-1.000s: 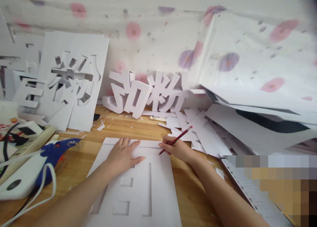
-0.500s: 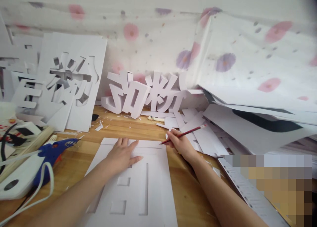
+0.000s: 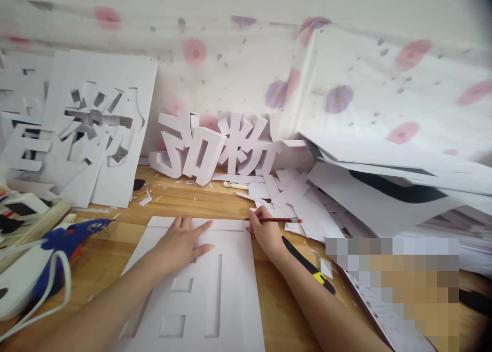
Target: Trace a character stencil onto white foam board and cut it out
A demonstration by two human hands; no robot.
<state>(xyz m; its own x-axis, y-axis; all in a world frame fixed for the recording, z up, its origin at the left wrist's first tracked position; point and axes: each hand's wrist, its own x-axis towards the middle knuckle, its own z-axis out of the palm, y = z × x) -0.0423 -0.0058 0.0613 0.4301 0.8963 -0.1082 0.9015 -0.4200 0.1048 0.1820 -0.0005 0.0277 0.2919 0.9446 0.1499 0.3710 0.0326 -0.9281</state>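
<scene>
A white foam board point(image 3: 240, 290) with rectangular cut-outs lies flat on the wooden table. Across its far end runs a narrow white strip point(image 3: 226, 225). My left hand point(image 3: 182, 243) rests spread on the board and the strip, thumb and forefinger apart. At the strip's right end, my right hand point(image 3: 266, 231) grips a dark red pencil point(image 3: 283, 220) near its point. The pencil lies almost level, its eraser end toward the right. A black and yellow utility knife point(image 3: 302, 260) lies beside my right wrist, partly covered by my forearm.
At the left sit a blue and white glue gun point(image 3: 63, 242) and its cord. White cut-out characters point(image 3: 203, 149) stand at the back, beside leaning stencil boards point(image 3: 111, 183). Scraps point(image 3: 317, 216) and stacked sheets point(image 3: 334, 183) fill the right; a ruler point(image 3: 378, 308) lies nearer.
The pencil has tipped from a slant to nearly level as my right hand turned and lowered. More of the knife shows. The view has shifted slightly right; my left hand stays on the board.
</scene>
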